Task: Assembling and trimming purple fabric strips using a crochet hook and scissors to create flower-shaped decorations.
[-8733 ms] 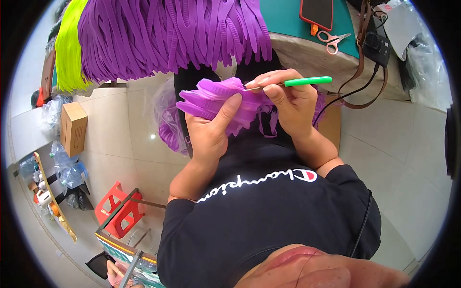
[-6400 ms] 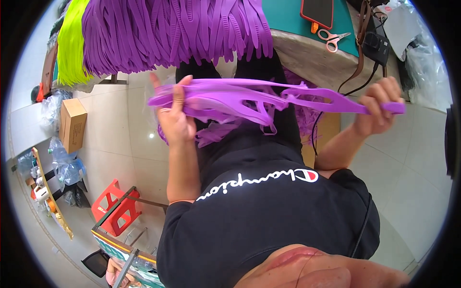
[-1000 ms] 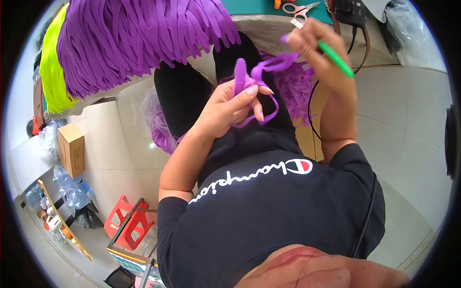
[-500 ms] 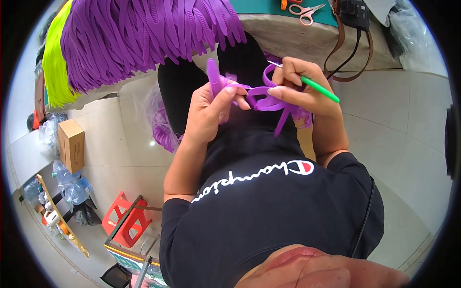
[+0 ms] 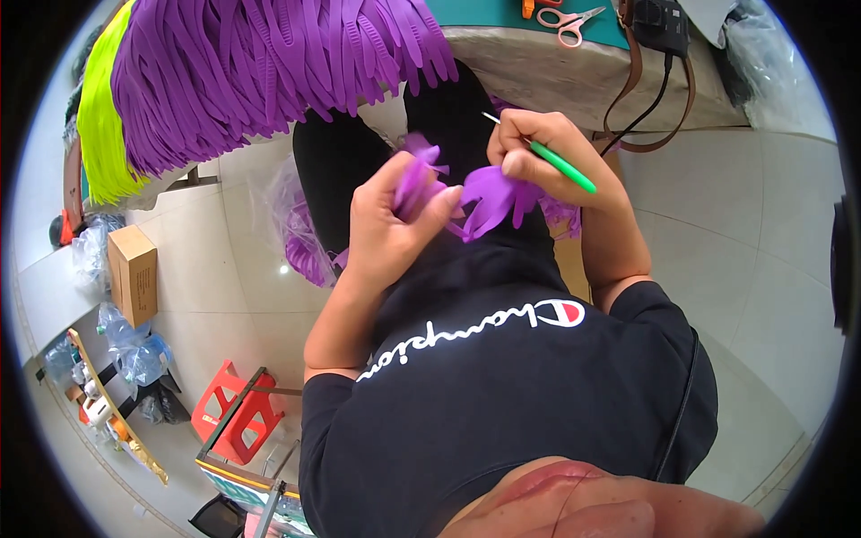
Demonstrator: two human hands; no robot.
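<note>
- Between my two hands, in front of my chest, I see a bunch of purple strips (image 5: pixel 489 193), gathered and crumpled.
- My left hand (image 5: pixel 386 229) has its fingers closed around the left part of the bunch; the thumb presses on it from the right, and loose purple ends stick out above the knuckles.
- My right hand (image 5: pixel 547 157) pinches a green-handled hook tool (image 5: pixel 556 164) between thumb and forefingers; the fingers are together on the handle, and the thin metal tip points up and left, away from the bunch.
- Under the right fingers the purple strips touch the palm side, hanging just below the tool.
- Beyond the fingertips, above and to the left, I see a big mass of purple strips (image 5: pixel 269 72) draped over a table edge, with neon yellow strips (image 5: pixel 103 125) beside it further left.
- Above the right hand, on the green table top (image 5: pixel 484 13), lie pink-handled scissors (image 5: pixel 569 20), well apart from the fingers.
- Far lower left stands a red stool (image 5: pixel 238 417) on the tiled floor.
</note>
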